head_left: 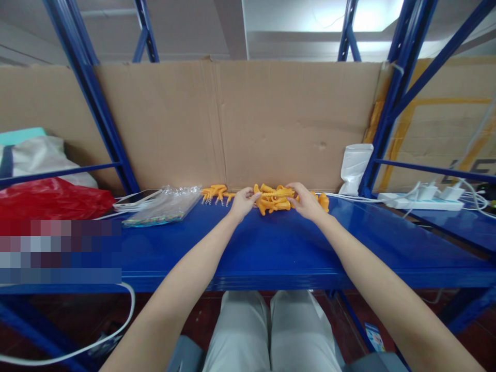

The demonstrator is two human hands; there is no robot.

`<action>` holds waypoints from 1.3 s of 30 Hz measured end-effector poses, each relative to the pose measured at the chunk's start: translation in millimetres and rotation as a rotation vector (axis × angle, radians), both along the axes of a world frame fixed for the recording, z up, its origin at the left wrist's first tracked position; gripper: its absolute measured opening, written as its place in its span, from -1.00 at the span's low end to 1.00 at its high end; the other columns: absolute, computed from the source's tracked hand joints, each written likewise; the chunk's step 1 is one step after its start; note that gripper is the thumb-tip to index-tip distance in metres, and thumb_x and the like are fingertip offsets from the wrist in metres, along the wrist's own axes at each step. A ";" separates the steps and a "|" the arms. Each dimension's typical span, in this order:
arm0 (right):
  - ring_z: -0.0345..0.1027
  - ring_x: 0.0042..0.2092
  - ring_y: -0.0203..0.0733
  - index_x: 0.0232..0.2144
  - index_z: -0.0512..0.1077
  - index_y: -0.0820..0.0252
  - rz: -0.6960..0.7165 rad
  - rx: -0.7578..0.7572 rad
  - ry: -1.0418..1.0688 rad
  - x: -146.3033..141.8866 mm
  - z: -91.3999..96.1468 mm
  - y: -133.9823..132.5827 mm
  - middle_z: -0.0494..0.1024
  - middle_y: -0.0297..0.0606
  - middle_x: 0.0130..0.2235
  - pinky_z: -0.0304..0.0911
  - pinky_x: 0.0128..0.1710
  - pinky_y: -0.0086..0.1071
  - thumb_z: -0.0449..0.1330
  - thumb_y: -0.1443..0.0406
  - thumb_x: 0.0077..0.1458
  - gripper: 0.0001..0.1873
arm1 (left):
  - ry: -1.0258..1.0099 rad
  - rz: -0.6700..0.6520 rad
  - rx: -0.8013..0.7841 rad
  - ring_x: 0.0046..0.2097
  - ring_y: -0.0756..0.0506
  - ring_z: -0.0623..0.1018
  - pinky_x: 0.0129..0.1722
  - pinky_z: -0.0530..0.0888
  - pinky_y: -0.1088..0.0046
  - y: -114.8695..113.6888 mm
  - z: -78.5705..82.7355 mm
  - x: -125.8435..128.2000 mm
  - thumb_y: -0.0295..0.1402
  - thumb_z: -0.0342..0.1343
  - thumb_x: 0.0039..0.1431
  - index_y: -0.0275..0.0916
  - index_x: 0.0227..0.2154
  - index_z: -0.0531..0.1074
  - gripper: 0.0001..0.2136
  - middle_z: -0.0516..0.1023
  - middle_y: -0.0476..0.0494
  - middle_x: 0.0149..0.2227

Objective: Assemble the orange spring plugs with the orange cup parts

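Observation:
A cluster of orange-yellow plastic parts (276, 199) lies toward the back of the blue shelf, between my two hands. My left hand (242, 202) closes its thumb and fingers on the left end of an orange plastic part. From the other side, my right hand (307, 202) curls its thumb and fingers round the right end. More orange pieces (324, 202) show just beyond my right hand. Left of my left hand, several small orange pieces with metal springs (214, 193) lie in a row. My fingers partly hide the gripped ends.
A clear plastic bag (166, 206) lies on the blue shelf (271, 248) at left, near a red bag (54, 199). Cardboard (271, 124) stands along the back. A white pouch (354, 168) and a power strip (422, 200) with cables sit right, around blue posts.

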State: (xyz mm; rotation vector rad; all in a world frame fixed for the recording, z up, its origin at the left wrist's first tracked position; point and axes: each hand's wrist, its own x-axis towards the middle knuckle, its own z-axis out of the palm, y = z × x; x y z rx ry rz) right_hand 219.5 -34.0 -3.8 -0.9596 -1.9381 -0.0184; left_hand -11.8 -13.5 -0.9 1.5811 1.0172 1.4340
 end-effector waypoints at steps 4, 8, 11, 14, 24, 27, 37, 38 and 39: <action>0.45 -0.14 -0.09 0.01 0.36 0.11 0.001 -0.070 0.148 -3.6 -2.3 -0.5 0.49 -0.10 -0.01 0.38 -0.07 -0.16 0.24 0.16 0.11 -0.58 | 0.005 0.001 0.013 -0.43 0.00 0.56 -0.42 0.53 0.50 1.0 -0.2 -2.3 -0.43 0.27 0.09 -0.30 -0.39 0.44 -0.89 0.60 -0.06 -0.41; 0.40 -0.39 -0.23 -0.10 0.37 0.08 0.040 -0.291 0.266 -6.5 -4.2 -0.8 0.50 -0.32 -0.34 0.37 -0.28 -0.30 0.08 -0.01 0.24 -0.65 | 0.002 -0.023 0.017 -0.41 -0.01 0.58 -0.43 0.52 0.52 -0.3 0.2 -2.9 -0.45 0.25 0.09 -0.31 -0.36 0.45 -0.91 0.61 -0.07 -0.38; 0.31 -0.49 -0.29 -0.22 0.37 0.07 0.084 -0.339 0.294 -7.4 -5.0 1.2 0.40 -0.44 -0.48 0.31 -0.38 -0.37 0.09 -0.04 0.22 -0.65 | 0.011 -0.039 0.019 -0.39 -0.02 0.59 -0.40 0.54 0.50 0.2 0.0 -3.0 -0.44 0.26 0.08 -0.30 -0.37 0.46 -0.90 0.61 -0.08 -0.38; 0.27 -0.47 -0.30 -0.23 0.37 0.08 0.096 -0.299 0.312 -7.1 -6.2 4.8 0.34 -0.47 -0.49 0.26 -0.42 -0.40 0.15 -0.03 0.16 -0.66 | 0.017 -0.032 0.011 -0.41 -0.02 0.58 -0.40 0.54 0.48 1.7 -0.7 -3.1 -0.42 0.29 0.07 -0.30 -0.38 0.45 -0.88 0.61 -0.07 -0.40; 0.35 -0.27 -0.17 -0.20 0.38 0.09 0.037 -0.191 0.198 -4.6 -5.6 1.4 0.45 -0.28 -0.28 0.34 -0.21 -0.25 0.20 0.14 0.06 -0.74 | 0.007 0.008 -0.013 -0.44 -0.03 0.58 -0.43 0.52 0.49 -0.5 1.3 -2.2 -0.45 0.27 0.07 -0.30 -0.40 0.44 -0.90 0.60 -0.06 -0.43; 0.38 -0.23 -0.13 -0.18 0.39 0.09 0.029 -0.129 0.142 -2.7 -5.8 2.3 0.50 -0.21 -0.18 0.36 -0.16 -0.19 0.21 0.20 0.04 -0.74 | 0.000 0.021 -0.018 -0.45 -0.03 0.57 -0.44 0.52 0.49 -0.6 1.9 -2.7 -0.46 0.26 0.07 -0.30 -0.42 0.43 -0.90 0.59 -0.05 -0.45; 0.44 -0.16 -0.08 -0.24 0.40 0.11 -0.104 -0.048 0.014 7.4 -5.2 8.9 0.53 -0.17 -0.13 0.37 -0.06 -0.15 0.18 0.39 -0.08 -0.72 | -0.029 0.059 -0.015 -0.47 -0.02 0.56 -0.48 0.51 0.51 2.7 0.5 -3.6 -0.37 0.31 0.02 -0.28 -0.45 0.41 -0.82 0.57 -0.03 -0.51; 0.45 -0.15 -0.07 -0.23 0.41 0.12 -0.115 -0.045 -0.001 7.6 -5.1 8.8 0.54 -0.17 -0.14 0.36 -0.05 -0.15 0.18 0.39 -0.09 -0.71 | -0.034 0.057 -0.014 -0.48 -0.02 0.55 -0.50 0.50 0.53 2.3 0.7 -3.2 -0.38 0.31 0.01 -0.28 -0.46 0.40 -0.83 0.56 -0.02 -0.52; 0.45 -0.13 -0.06 -0.23 0.41 0.13 -0.130 -0.044 -0.016 7.7 -5.1 8.6 0.55 -0.17 -0.14 0.36 -0.05 -0.15 0.18 0.40 -0.10 -0.70 | -0.039 0.058 -0.014 -0.49 -0.01 0.54 -0.51 0.49 0.54 1.8 1.0 -2.9 -0.38 0.31 0.01 -0.28 -0.46 0.40 -0.83 0.55 -0.01 -0.53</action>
